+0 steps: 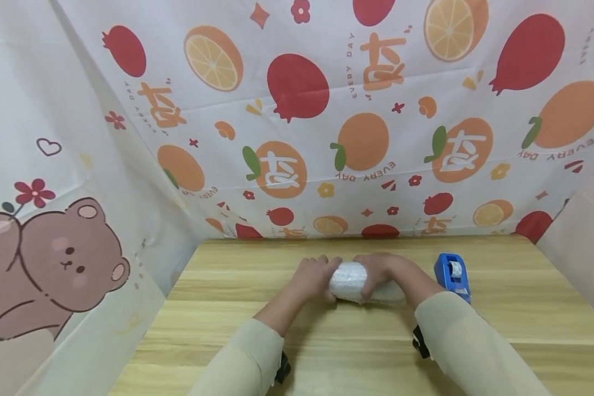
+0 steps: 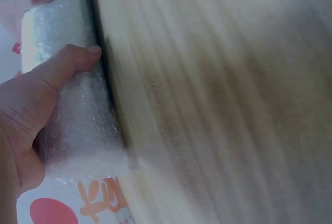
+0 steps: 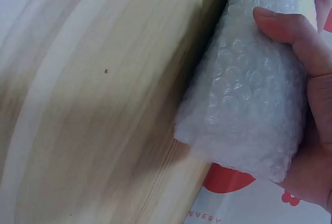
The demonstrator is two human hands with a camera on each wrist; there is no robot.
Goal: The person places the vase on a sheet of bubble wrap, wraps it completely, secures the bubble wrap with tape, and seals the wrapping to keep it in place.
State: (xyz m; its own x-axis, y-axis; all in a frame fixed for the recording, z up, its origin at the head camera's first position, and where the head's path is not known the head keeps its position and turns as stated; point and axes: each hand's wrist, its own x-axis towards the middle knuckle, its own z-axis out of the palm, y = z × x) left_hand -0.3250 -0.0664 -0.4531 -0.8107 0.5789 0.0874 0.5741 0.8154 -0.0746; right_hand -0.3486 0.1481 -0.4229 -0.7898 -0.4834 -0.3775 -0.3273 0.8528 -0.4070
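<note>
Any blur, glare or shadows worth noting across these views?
Head view: bright, soft shadow below the left hand; left wrist view: tabletop blurred, pale glare on the bubble wrap; right wrist view: wrap texture clearer, dark shadow along its edge.

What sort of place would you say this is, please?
Probably a makeshift indoor work corner, perhaps for packing, though I can't be certain. The bubble wrap and blue tape dispenser suggest packing, while the fruit-printed cloth behind them suggests a screened-off spot.
</note>
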